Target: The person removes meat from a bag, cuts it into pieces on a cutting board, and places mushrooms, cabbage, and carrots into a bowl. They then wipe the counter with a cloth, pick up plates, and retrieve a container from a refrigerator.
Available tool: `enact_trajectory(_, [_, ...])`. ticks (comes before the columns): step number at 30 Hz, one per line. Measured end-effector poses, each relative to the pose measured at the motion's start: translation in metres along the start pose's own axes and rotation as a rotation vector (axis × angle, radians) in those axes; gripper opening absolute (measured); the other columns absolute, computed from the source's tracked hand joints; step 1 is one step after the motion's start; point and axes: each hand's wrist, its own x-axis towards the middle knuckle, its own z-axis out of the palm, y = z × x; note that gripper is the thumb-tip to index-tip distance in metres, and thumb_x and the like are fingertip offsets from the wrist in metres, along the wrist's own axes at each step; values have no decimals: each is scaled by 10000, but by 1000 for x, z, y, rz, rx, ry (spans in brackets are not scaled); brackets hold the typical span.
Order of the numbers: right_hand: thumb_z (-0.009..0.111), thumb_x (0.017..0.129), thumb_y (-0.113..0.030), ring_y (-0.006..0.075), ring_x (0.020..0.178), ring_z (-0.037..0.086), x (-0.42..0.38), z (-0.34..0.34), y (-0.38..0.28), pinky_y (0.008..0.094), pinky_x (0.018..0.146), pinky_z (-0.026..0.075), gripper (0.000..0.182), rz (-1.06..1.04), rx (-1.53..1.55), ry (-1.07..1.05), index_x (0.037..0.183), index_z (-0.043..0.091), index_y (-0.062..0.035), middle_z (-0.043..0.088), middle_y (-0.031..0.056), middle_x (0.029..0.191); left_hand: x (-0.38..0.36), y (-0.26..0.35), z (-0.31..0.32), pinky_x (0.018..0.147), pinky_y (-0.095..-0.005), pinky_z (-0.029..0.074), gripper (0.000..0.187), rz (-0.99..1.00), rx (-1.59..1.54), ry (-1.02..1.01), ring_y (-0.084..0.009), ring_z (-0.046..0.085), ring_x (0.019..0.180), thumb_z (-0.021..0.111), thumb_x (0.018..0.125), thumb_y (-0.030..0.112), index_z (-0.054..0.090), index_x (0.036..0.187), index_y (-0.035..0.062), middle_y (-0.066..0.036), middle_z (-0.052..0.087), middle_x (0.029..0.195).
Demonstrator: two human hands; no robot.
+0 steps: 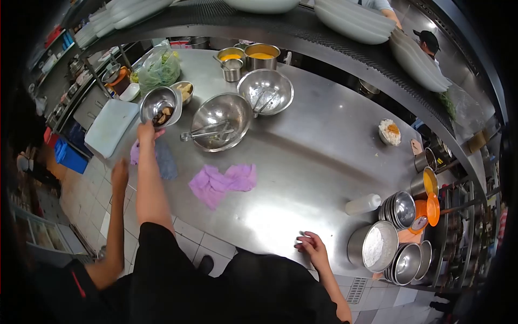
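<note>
My left hand (pixel 146 133) reaches out to the far left and grips the near rim of a small metal bowl (pixel 157 99). Dark brown and tan food pieces (pixel 163 115) lie in that bowl, which tilts toward me. Just behind it is another small bowl with pale yellow chunks (pixel 186 89). A purple cloth (pixel 135 153) and a grey-blue cloth (pixel 166 161) are beside my left wrist. At the near edge of the steel table, my right hand (pixel 313 247) holds nothing, its fingers loosely bent and apart.
Large mixing bowls (pixel 229 102), one with tongs (pixel 208 131), stand mid-table near a crumpled purple cloth (pixel 222 183). A co-worker's bare arm (pixel 115 216) is close on my left. Right are a squeeze bottle (pixel 362 204), stacked bowls (pixel 408 263) and a pot of white powder (pixel 381 247). A shelf (pixel 216 21) overhangs.
</note>
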Motion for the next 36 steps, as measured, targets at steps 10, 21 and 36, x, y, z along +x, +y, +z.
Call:
enact_trajectory(10, [554, 959, -125, 184, 852, 676, -35, -11, 14, 271, 715, 535, 308, 12, 24, 307, 1238, 510, -3, 669, 140, 1055, 110, -142, -9, 568, -446, 618, 364, -184, -106, -78, -351, 678, 686, 544, 933, 232, 555, 1045, -114, -222, 628, 923])
enact_trajectory(21, [593, 935, -155, 127, 756, 659, -116, -53, -26, 259, 661, 510, 221, -114, -120, 642, 1105, 615, -15, 689, 60, 924, 104, -116, -28, 652, -348, 574, 799, -171, 347, 63, -265, 659, 818, 600, 831, 643, 521, 1259, -26, -157, 632, 1066])
enact_trajectory(36, [636, 825, -233, 368, 1003, 593, -223, -341, -85, 474, 808, 487, 247, 39, -1029, 1326, 1017, 630, -77, 613, 174, 1046, -566, -110, 143, 552, -213, 446, 160, 102, 90, -1037, -75, 541, 619, 564, 959, 171, 615, 1045, 46, -48, 635, 843])
